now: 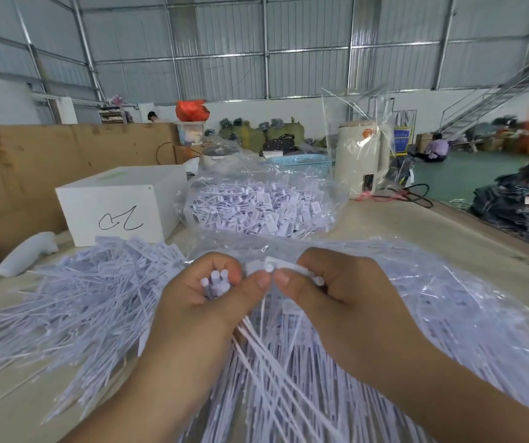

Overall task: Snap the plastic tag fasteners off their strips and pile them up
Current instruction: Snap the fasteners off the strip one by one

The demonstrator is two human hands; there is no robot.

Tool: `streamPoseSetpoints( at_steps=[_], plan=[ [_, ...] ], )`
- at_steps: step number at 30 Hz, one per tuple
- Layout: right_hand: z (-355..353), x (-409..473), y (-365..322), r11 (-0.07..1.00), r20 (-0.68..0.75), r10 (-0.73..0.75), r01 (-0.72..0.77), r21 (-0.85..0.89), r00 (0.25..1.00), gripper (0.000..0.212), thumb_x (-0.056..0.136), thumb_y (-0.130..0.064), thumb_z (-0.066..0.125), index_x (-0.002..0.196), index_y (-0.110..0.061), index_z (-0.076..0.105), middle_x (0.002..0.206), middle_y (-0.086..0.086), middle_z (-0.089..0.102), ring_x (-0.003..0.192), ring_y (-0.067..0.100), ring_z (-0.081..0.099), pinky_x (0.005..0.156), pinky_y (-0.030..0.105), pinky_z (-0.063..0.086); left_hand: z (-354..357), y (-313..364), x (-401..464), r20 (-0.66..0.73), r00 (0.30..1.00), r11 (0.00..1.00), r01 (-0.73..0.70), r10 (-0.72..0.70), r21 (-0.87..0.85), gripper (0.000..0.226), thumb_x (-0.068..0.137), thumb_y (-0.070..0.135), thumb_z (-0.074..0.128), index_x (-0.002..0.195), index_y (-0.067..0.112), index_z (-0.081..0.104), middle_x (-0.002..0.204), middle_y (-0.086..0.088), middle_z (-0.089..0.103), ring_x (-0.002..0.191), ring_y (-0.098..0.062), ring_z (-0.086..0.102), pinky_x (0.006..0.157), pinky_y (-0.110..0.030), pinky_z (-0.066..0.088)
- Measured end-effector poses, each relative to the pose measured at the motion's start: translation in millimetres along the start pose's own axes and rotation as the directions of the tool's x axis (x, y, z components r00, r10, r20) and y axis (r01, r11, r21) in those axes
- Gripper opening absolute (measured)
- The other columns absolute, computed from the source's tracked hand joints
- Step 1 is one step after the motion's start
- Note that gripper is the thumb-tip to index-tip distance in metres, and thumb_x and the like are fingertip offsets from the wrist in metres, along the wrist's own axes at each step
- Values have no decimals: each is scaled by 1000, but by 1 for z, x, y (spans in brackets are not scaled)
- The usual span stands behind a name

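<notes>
Head view: fasteners are gripped by the left hand; at 3 o'clock, one, seemingly unsnapped, is pinched by the right hand.

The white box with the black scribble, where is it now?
In the head view the white box stands at the table's left rear, between the cardboard wall and a clear bag of fasteners.

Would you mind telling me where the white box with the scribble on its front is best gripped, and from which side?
Probably by its two side walls, from above and in front. The white box stands upright with its front and top bare. The cardboard sheet stands behind it, and the bag of fasteners crowds its right wall, so shift that first. Both hands are busy now.
</notes>
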State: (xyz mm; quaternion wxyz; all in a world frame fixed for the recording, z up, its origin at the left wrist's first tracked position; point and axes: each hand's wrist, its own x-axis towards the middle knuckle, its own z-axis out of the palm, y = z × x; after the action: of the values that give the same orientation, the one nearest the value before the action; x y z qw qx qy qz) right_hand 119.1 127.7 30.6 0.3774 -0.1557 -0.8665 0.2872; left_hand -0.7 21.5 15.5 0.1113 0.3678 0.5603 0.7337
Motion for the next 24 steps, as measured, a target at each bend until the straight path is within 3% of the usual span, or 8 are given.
streamPoseSetpoints(
  at_steps=[4, 7, 8, 10, 13, 16, 19, 24],
  plan=[
    [5, -2, -4, 999, -135, -9, 4, -37, 991, 39, 87, -56, 43, 59, -28, 37, 49, -15, 47, 41, 10, 37, 44, 24, 23, -1, -1, -1, -106, 994, 998, -6, -1, -64, 42, 50, 35, 91, 61, 18, 54, 51, -3, 41, 46, -17, 37, 49, -25, 32],
    [-8, 4, 2, 997, -285, 47, -29, 67, 957, 45, 89, -53, 49, 59, -21, 38, 44, -8, 40, 39, 9, 31, 41, 23, 25, -16, 3, 7, -199, 977, 997, -78, 72, -19, 35, 53, 44, 79, 60, 20, 55, 52, 2, 49, 43, -14, 43, 46, -24, 37],
    [-12, 5, 3, 993, -258, 49, -19, 121, 965, 48, 87, -52, 52, 60, -16, 37, 45, -7, 36, 40, 8, 28, 40, 21, 25, -21, 3, 9, -163, 982, 995, -89, 95, 47, 33, 55, 45, 78, 60, 21, 56, 51, 5, 51, 43, -11, 45, 44, -23, 39],
    [-15, 4, 7, 966, -35, 24, -14, 257, 999, 48, 83, -52, 56, 63, -10, 42, 50, -9, 30, 43, 5, 26, 41, 17, 24, -23, 5, 8, 25, 994, 985, -107, 105, 135, 31, 56, 43, 85, 61, 25, 60, 53, 11, 55, 46, -4, 49, 43, -17, 40],
    [-13, 1, 11, 944, 308, -73, -34, 329, 949, 45, 88, -49, 60, 62, -15, 47, 53, -9, 27, 46, 8, 24, 44, 18, 22, -19, 5, 3, 317, 946, 993, -99, 73, 65, 21, 59, 38, 81, 75, 32, 70, 61, 14, 60, 48, -1, 54, 45, -16, 45],
    [-15, 1, 13, 950, 385, -96, -31, 310, 918, 35, 86, -43, 63, 64, -18, 52, 53, -9, 31, 49, 11, 27, 49, 21, 23, -23, 8, 2, 499, 867, 999, -6, -15, 42, 32, 63, 31, 80, 95, 33, 74, 65, 13, 65, 51, 1, 56, 47, -16, 46],
    [-14, 1, 13, 961, 426, -130, 8, 276, 895, 30, 84, -44, 63, 70, -18, 60, 59, 7, 45, 55, 20, 38, 55, 27, 30, -25, 16, 1, 653, 751, 995, 83, -99, 55, 22, 68, 19, 75, 89, 26, 75, 67, 11, 66, 54, 1, 58, 48, -14, 47],
    [-17, 2, 14, 966, 450, -141, 23, 258, 882, 37, 86, -46, 61, 69, -13, 54, 59, -7, 35, 55, 8, 33, 52, 23, 25, -24, 17, 2, 625, 777, 997, 43, -73, 63, 10, 69, 16, 78, 76, 21, 73, 63, 8, 63, 53, -2, 57, 48, -15, 46]
  ],
)
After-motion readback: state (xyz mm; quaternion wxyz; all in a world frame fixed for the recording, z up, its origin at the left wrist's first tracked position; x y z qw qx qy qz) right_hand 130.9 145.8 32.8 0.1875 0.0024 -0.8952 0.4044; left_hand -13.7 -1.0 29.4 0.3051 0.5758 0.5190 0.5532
